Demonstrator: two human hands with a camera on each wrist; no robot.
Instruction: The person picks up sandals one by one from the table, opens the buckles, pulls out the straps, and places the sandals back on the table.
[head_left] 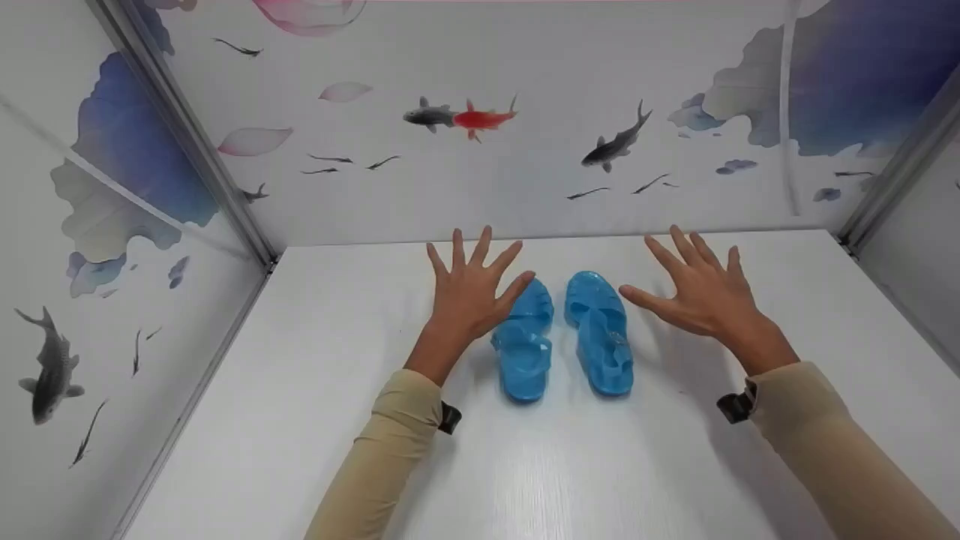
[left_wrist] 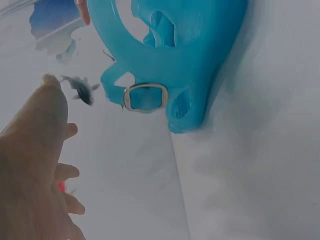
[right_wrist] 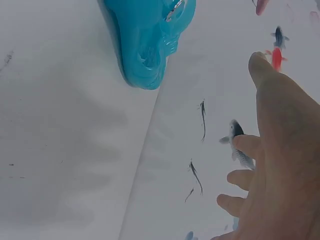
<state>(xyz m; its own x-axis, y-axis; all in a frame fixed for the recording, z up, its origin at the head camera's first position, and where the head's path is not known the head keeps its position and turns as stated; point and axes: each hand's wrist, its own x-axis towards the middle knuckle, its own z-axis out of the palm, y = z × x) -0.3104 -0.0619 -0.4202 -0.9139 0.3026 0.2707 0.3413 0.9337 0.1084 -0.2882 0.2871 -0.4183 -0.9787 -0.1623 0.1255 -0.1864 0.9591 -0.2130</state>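
Two blue jelly sandals stand side by side on the white table, toes toward the back wall. My left hand (head_left: 471,298) is spread wide above and to the left of the left sandal (head_left: 525,360), its thumb covering part of that sandal's toe end in the head view. The left wrist view shows a sandal's metal buckle (left_wrist: 145,97) on its strap. Over the table to the right of the right sandal (head_left: 600,334), my right hand (head_left: 705,292) has its fingers fanned out. Neither hand holds anything.
A white back wall (head_left: 525,195) printed with fish and petals meets the table's (head_left: 300,420) far edge. Printed side panels stand left and right, joined by metal corner posts (head_left: 187,135). Both wrists wear a black strap (head_left: 735,406) at the sleeve cuff.
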